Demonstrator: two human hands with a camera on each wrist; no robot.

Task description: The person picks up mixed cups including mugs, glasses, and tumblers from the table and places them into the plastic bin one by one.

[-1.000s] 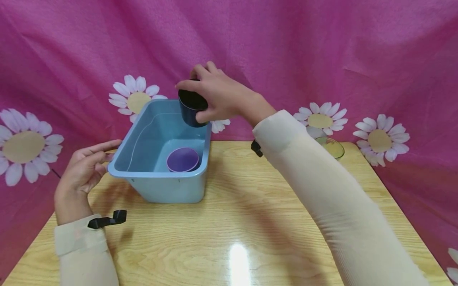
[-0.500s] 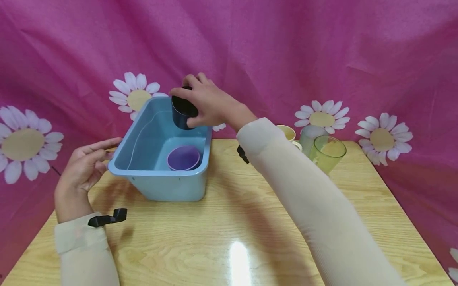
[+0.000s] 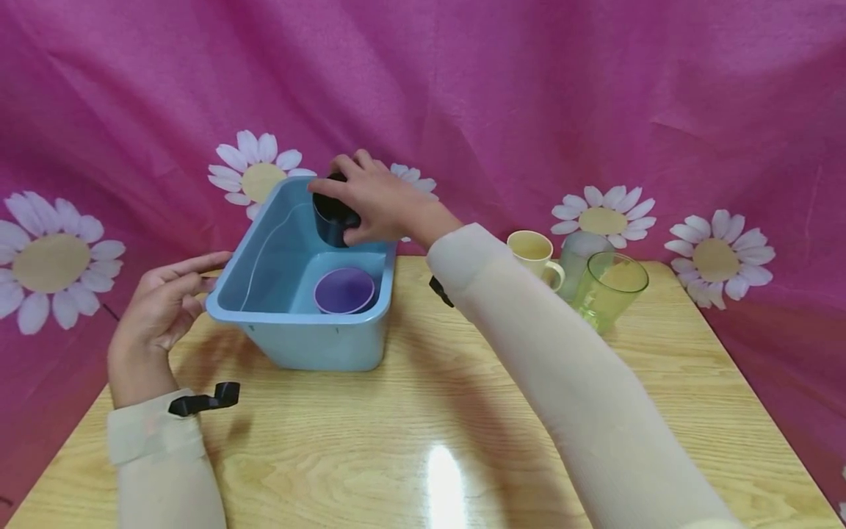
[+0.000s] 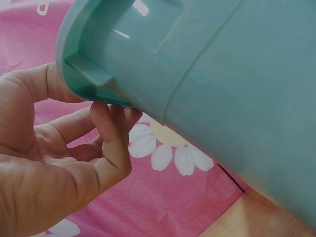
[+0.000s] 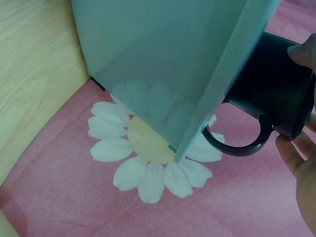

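My right hand point(image 3: 380, 197) grips a black mug point(image 3: 328, 228) by its mouth, fingers and thumb spread about the rim. The mug is tilted and partly inside the back right of a light blue plastic bin point(image 3: 317, 345). In the right wrist view the mug's handle point(image 5: 242, 148) hangs down by the bin's rim. On the bin's floor, near the front right, sits a purple bowl-like cup point(image 3: 345, 292). My left hand point(image 3: 161, 301) pinches the bin's left rim; in the left wrist view a fingertip lies against the rim and the thumb point(image 4: 106, 128) presses under it.
On the right behind my forearm stand a pale yellow mug point(image 3: 530, 250), a frosted greyish cup point(image 3: 581, 250) and a yellow-green clear glass point(image 3: 611, 290). A pink curtain point(image 3: 476, 95) with white daisies hangs round the wooden table point(image 3: 370, 448).
My right hand has moved left and down with the black mug, lowering it into the bin. The yellow mug and glasses have come out from behind my forearm. The left hand stays at the rim.
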